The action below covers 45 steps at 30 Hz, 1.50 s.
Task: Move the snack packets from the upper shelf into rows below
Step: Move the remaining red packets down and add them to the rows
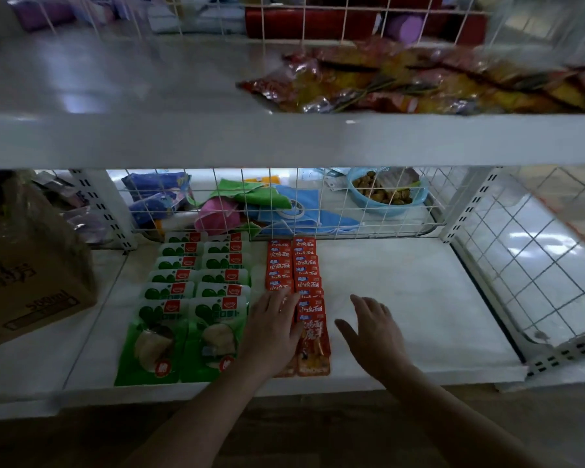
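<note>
Lower shelf: L hand flat on red packets, R hand beside, spread, empty; packets prob. light, slippery, so pinch edges.

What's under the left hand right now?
The left hand lies flat on the front of the left row of red packets. Its front packets are mostly covered; their count can't be told.

Packet rows lie below heaped packets
</note>
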Available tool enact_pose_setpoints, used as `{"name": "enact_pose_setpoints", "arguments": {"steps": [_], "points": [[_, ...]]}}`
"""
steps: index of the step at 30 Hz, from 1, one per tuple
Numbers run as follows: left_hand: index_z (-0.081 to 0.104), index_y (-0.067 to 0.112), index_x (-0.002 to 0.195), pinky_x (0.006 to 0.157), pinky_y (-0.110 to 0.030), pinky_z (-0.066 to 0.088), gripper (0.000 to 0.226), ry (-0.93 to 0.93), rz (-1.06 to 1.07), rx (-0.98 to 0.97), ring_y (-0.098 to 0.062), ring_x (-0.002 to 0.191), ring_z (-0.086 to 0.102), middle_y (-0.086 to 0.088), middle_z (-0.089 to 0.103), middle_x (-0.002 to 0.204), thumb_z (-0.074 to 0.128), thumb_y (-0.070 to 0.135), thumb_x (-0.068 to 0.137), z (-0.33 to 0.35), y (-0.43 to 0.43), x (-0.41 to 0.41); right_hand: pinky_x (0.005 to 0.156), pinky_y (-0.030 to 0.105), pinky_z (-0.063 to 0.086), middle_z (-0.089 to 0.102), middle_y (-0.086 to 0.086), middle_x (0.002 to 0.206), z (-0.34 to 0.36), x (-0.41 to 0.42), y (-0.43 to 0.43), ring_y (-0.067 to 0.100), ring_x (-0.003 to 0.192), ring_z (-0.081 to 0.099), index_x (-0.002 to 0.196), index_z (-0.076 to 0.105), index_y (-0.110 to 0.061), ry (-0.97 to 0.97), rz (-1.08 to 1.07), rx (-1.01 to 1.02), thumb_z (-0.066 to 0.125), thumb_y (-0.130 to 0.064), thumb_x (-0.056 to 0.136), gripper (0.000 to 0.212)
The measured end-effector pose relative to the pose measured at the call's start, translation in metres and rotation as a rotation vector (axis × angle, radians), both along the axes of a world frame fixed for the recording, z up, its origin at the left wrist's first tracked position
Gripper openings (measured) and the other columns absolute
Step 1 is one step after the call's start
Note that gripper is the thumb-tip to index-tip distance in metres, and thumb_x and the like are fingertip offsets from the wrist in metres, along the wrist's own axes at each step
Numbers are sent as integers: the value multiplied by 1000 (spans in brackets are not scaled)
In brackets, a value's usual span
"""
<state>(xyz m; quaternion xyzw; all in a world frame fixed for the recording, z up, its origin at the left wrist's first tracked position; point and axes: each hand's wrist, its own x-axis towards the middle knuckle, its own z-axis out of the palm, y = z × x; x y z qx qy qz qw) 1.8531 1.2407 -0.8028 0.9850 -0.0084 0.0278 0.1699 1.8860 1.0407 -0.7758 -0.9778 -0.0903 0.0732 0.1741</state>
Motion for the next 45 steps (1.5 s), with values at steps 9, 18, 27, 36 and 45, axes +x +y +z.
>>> {"name": "enact_pose_setpoints", "arguments": {"steps": [9, 18, 27, 36, 45], "points": [[8, 31, 157, 124, -44, 5, 64, -85, -32, 100, -24, 153, 2, 2, 4, 166, 28, 56, 102, 95, -15, -13, 122, 48, 13, 26, 10, 162, 76, -19, -11, 30, 151, 19, 154, 27, -23, -290, 105, -205, 18, -65, 94, 73], [21, 27, 156, 122, -47, 19, 69, -252, -27, 173, -22, 149, 19, 1, 25, 162, 23, 64, 98, 173, -30, -41, 118, 51, 25, 42, 10, 154, 156, -52, -17, 31, 144, 35, 148, 40, -24, -381, 127, -267, 9, -68, 96, 75], [26, 27, 155, 116, -45, 30, 72, -366, -111, 212, -22, 145, 26, 3, 30, 159, 12, 66, 97, 245, -36, -68, 105, 51, 46, 61, 10, 134, 230, -79, -26, 30, 124, 57, 135, 56, -20, -604, 143, -238, 30, -60, 98, 61], [63, 18, 98, 83, -35, 45, 35, -696, -227, 49, -16, 94, 51, 3, 61, 97, 37, 40, 102, 319, -21, -53, 69, 37, 47, 68, 0, 89, 294, -58, -20, 23, 84, 60, 96, 68, -17, -1024, 186, -102, 44, -38, 99, 32], [63, 10, 84, 83, -39, 45, 51, -263, 159, -20, -31, 91, 57, -12, 60, 86, 42, 56, 91, 358, 5, -2, 72, 38, 51, 67, 2, 85, 328, -26, 5, 25, 85, 59, 88, 66, -17, -962, 165, -45, 47, -35, 98, 28]]}}
